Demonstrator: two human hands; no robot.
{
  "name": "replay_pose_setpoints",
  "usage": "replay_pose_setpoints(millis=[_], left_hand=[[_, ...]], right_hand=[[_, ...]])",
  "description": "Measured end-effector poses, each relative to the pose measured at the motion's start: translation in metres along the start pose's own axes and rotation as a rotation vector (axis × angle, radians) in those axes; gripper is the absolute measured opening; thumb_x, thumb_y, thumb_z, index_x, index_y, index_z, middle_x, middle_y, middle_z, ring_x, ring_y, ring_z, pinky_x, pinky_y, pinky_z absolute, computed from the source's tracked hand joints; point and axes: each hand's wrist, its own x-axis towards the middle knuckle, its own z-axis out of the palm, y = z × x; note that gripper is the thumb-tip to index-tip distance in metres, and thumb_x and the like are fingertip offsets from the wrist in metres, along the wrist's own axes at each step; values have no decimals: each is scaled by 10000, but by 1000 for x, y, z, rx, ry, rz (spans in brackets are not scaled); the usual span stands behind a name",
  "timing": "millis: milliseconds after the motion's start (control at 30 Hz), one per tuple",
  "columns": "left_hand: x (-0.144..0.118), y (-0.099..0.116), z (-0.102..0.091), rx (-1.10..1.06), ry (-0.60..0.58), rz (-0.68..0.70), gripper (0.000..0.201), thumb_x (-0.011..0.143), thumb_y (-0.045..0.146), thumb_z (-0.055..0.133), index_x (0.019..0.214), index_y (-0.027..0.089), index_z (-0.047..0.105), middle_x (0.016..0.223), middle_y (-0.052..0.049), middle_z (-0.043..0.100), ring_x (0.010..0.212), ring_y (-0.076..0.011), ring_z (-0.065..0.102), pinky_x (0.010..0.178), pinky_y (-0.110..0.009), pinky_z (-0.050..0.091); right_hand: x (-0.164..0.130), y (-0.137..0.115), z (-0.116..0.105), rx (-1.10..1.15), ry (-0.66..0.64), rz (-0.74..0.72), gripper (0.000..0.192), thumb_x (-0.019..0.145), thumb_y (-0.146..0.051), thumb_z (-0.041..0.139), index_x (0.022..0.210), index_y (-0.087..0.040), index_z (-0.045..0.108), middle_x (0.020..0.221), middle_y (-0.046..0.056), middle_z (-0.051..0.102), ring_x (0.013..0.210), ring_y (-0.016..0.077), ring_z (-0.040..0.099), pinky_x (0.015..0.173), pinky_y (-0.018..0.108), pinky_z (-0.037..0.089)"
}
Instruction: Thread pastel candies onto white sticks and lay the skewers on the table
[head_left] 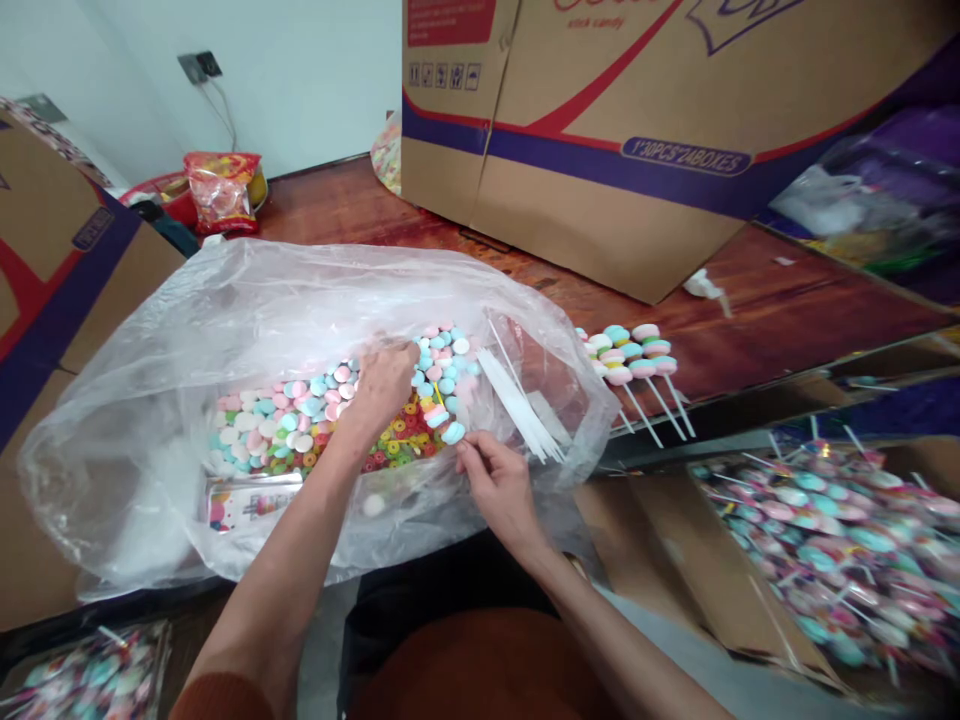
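A large clear plastic bag (225,300) lies open on the wooden table, filled with pastel pink, blue and white candy discs (300,410) and small coloured rings (405,440). My left hand (386,385) reaches into the bag, fingers curled down onto the candies. My right hand (499,485) is at the bag's near edge, pinching a stick with a stack of candy pieces (442,420) on it. A bundle of white plastic sticks (517,400) lies inside the bag just right of my hands.
Several finished candy skewers (634,360) lie on the table right of the bag. A big cardboard carton (600,130) stands behind. A box of wrapped lollipops (832,550) sits at lower right, another carton (45,260) at left, more wrapped candy (82,675) at lower left.
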Motion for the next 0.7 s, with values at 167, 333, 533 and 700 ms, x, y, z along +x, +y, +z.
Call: replay_pose_setpoints(millis=[167, 333, 533, 700], left_hand=[[-3, -2, -2, -178, 135, 1, 198, 828, 79, 558, 883, 180, 718, 1020, -108, 747, 1010, -292, 676, 870, -405, 467], [-35, -1, 1, -751, 471, -95, 60, 805, 239, 702, 850, 204, 684, 910, -41, 723, 890, -209, 677, 852, -345, 503], [-77, 2, 21, -1388, 452, -350, 327, 775, 354, 749, 1033, 202, 618, 958, -24, 661, 750, -130, 635, 687, -263, 529], [-89, 2, 28, -1637, 357, -422, 327, 752, 376, 787, 1000, 182, 697, 994, -45, 702, 848, -140, 637, 780, -261, 525]], right_hand=[[-1, 0, 0, 44, 6, 23, 267, 938, -316, 520, 704, -194, 558, 596, -40, 508, 526, 104, 447, 530, 229, 361], [-2, -1, -2, 128, 30, 77, 272, 936, -339, 533, 713, -191, 578, 604, -38, 510, 515, 99, 429, 503, 226, 348], [1, -10, -4, 131, -32, 61, 222, 932, -337, 553, 791, -185, 633, 609, -41, 509, 527, 101, 437, 507, 223, 347], [-1, -13, -1, 34, -103, 11, 239, 941, -333, 544, 771, -183, 620, 601, -41, 492, 536, 102, 448, 525, 221, 360]])
